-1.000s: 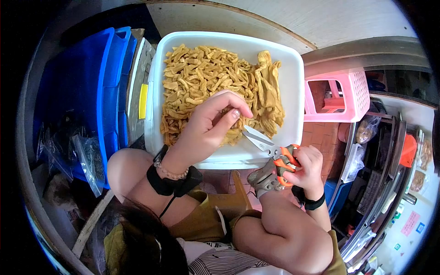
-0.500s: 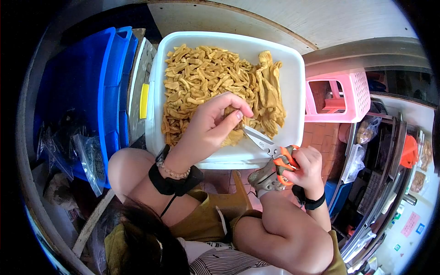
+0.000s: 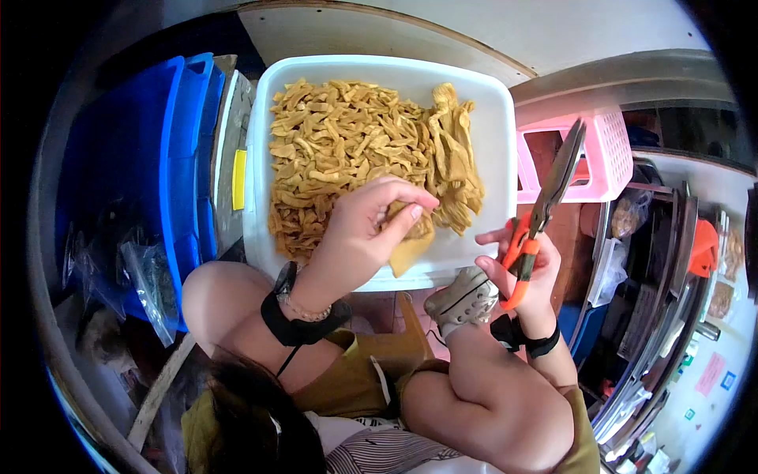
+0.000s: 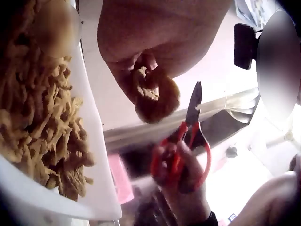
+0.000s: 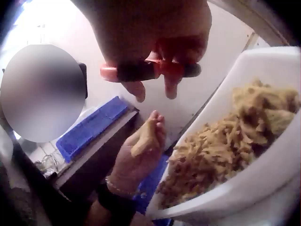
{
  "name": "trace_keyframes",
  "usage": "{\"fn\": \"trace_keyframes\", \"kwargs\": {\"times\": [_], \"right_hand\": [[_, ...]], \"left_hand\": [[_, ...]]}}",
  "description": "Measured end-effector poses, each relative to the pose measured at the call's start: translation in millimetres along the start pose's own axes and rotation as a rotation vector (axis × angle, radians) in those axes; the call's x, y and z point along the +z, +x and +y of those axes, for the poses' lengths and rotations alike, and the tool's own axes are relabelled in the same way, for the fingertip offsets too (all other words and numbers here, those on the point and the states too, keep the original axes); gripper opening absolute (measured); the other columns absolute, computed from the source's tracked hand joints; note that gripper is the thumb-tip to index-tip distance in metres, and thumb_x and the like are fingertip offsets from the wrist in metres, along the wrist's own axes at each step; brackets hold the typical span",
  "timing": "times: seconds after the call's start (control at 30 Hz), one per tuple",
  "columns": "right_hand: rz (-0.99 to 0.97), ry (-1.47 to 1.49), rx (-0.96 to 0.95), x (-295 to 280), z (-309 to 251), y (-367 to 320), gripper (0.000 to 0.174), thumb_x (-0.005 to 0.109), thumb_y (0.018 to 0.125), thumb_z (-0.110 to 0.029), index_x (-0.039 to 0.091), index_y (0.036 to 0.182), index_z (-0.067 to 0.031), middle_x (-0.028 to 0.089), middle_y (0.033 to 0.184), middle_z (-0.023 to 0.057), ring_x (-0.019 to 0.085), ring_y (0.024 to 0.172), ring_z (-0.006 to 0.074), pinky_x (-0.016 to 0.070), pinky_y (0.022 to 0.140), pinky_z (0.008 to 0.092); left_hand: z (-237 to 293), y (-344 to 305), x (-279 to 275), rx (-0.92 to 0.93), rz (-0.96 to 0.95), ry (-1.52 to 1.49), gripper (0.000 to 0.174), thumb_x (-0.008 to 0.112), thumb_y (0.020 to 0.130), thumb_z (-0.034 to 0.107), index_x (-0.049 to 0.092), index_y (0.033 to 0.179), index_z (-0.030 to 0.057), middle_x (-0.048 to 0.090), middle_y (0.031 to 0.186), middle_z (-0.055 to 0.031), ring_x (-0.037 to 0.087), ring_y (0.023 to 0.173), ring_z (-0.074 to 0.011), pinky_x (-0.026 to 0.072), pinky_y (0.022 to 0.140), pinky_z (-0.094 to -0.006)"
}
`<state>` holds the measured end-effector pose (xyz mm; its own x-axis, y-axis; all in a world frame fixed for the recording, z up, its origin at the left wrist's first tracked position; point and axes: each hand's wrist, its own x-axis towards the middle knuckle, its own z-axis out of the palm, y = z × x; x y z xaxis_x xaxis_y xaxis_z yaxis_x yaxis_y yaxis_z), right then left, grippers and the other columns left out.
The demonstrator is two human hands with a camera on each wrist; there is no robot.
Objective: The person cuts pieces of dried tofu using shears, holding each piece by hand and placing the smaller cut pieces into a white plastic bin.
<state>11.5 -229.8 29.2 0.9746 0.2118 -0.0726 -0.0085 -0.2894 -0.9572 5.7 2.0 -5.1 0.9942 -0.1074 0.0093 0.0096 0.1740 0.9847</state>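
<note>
My left hand (image 3: 359, 225) pinches a folded yellow-brown piece of pickled vegetable (image 3: 414, 246) over the near edge of a white tub (image 3: 496, 118). The piece curls below the fingers in the left wrist view, and its flap hangs out past them. Small cut strips (image 3: 347, 138) of the same stuff fill most of the tub, with long uncut pieces (image 3: 454, 158) at its right side. Right of the tub, my right hand (image 3: 543, 272) holds orange-handled scissors (image 3: 557, 178), fingers through the handles and blades pointing up and away, apart from the piece.
A pink plastic stool (image 3: 612, 158) stands right of the tub. Blue crates (image 3: 178, 158) are stacked at the left, beside a board with a yellow strip (image 3: 239, 180). A pale wall panel (image 3: 395, 31) rises behind. Crossed legs are below, with a shoe (image 3: 464, 296) near the tub.
The scissors have left the left hand's piece and swung upright to the right, blades now pointing away. More of the held piece shows below the left fingers. The view has shifted slightly.
</note>
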Motion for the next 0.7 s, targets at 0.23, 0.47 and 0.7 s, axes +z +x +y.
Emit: {"fn": "trace_keyframes", "kwargs": {"times": [0.23,0.47,0.7], "right_hand": [[-0.064,-0.127,0.016,13,4,8,0.027,0.083,0.067,-0.01,0.063,0.084,-0.008,0.063,0.072,-0.0053,0.041,0.058,0.0001,0.0314,0.053,0.0182],[-0.053,-0.08,0.032,15,9,6,0.02,0.078,0.07,-0.007,0.063,0.083,-0.0077,0.061,0.07,-0.0055,0.044,0.059,0.0004,0.0335,0.054,0.0185],[-0.142,-0.168,0.143,7,3,6,0.021,0.073,0.071,0.002,0.055,0.081,-0.0039,0.064,0.078,0.0017,0.056,0.072,0.0052,0.0445,0.067,0.0213]], "left_hand": [[-15,-9,20,0.011,-0.076,0.151,0.015,0.058,0.086,-0.005,0.065,0.098,-0.0034,0.061,0.098,-0.0113,0.06,0.087,-0.0149,0.0491,0.075,-0.0241],[-17,-14,28,0.026,-0.11,0.136,0.014,0.06,0.085,-0.004,0.065,0.098,-0.0039,0.063,0.094,-0.0107,0.062,0.083,-0.0156,0.051,0.072,-0.0254],[-18,-15,34,-0.068,-0.112,0.035,0.013,0.059,0.087,-0.002,0.065,0.098,-0.0033,0.063,0.097,-0.0112,0.063,0.088,-0.0155,0.0513,0.076,-0.0245]]}}
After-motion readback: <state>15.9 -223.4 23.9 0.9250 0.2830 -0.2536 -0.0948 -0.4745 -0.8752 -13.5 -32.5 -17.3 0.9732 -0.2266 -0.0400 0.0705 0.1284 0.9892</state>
